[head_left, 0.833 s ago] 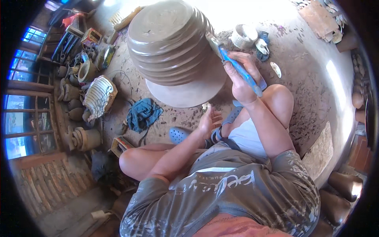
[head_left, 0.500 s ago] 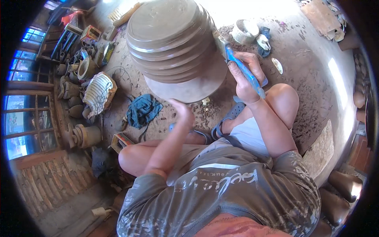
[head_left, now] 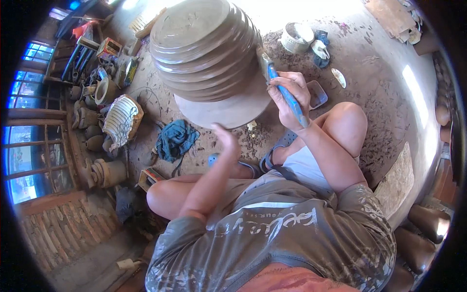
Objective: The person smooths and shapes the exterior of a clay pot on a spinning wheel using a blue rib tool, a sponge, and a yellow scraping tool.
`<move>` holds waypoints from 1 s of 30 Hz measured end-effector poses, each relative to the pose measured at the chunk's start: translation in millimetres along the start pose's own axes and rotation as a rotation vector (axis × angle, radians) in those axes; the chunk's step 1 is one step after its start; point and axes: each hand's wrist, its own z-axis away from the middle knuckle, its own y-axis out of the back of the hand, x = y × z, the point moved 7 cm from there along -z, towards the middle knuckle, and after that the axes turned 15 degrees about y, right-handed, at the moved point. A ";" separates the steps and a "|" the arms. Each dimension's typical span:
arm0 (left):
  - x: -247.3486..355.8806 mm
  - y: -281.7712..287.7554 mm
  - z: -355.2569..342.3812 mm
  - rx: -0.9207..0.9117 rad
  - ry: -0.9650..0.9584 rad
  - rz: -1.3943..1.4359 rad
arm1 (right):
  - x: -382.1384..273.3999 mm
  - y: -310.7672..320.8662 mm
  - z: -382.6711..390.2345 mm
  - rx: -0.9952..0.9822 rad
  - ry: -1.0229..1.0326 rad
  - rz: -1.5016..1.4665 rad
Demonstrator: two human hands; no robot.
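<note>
A large ribbed clay pot (head_left: pixel 206 53) stands upside down on a round wheel disc (head_left: pixel 228 112) in front of me. My right hand (head_left: pixel 289 97) grips a blue-handled scraping tool (head_left: pixel 282 90), whose metal blade touches the pot's right side. My left hand (head_left: pixel 226 138) is raised, fingers apart, just below the disc's near edge and holds nothing. I sit on the floor with my knees on either side.
A blue rag (head_left: pixel 175 138) lies left of the wheel. Clay pots and a ribbed vessel (head_left: pixel 121 119) crowd the left by the windows. A small bucket (head_left: pixel 296 36), cloths and clay shavings lie beyond the pot. A board (head_left: pixel 396 182) lies at right.
My left hand has lifted from the floor near my foot up to the disc's near edge. The right hand keeps the tool against the pot.
</note>
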 end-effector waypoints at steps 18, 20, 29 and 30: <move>-66.2 -23.5 40.9 -0.217 0.388 -0.340 | 9.4 -2.4 25.1 -0.037 0.004 0.041; -34.5 -21.9 43.7 0.086 0.327 -0.088 | 12.3 2.9 27.6 -0.015 0.009 0.048; -15.1 -1.3 -1.6 0.058 -0.002 -0.176 | 8.3 -3.6 40.9 -0.056 -0.011 -0.003; -50.9 -14.6 7.4 -0.119 0.154 -0.314 | 6.4 -7.6 43.7 -0.064 -0.016 -0.012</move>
